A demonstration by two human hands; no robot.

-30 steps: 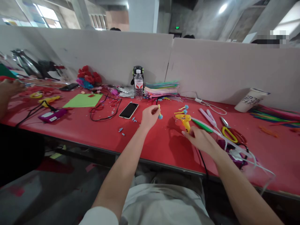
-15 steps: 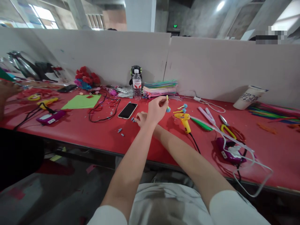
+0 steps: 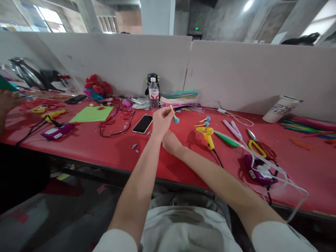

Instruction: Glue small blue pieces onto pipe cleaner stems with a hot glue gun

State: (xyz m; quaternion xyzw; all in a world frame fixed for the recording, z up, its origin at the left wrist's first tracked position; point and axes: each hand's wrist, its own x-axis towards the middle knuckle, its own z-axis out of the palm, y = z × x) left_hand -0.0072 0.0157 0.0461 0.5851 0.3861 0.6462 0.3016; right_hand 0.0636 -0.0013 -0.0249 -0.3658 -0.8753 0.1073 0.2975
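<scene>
Between the pinched fingers of my left hand (image 3: pixel 162 120) is a yellow pipe-cleaner stem, and its blue fluffy tip (image 3: pixel 176 120) points to the right. Just below and behind that wrist, my right hand (image 3: pixel 172 142) is curled closed over the red table. The left forearm hides its fingertips, so I cannot see what is in them. Small blue cut pieces (image 3: pixel 134 146) lie left of my hands, close to a phone (image 3: pixel 142 124). Two similar blue-tipped yellow stems (image 3: pixel 206 121) rest to the right, behind a yellow glue gun (image 3: pixel 206 134).
Scissors (image 3: pixel 256 147), a pink hair-straightener-like tool (image 3: pixel 232 128) and a purple power box (image 3: pixel 258 171) with loose cables lie at right. A water bottle (image 3: pixel 153 94) and bundled pipe cleaners (image 3: pixel 181 98) stand along the partition. Another person's hand (image 3: pixel 7 101) is at far left.
My left hand has shifted left with the blue-tipped stem, which now tilts more. My right hand has moved right, away from the small blue pieces, and in closer below the left wrist.
</scene>
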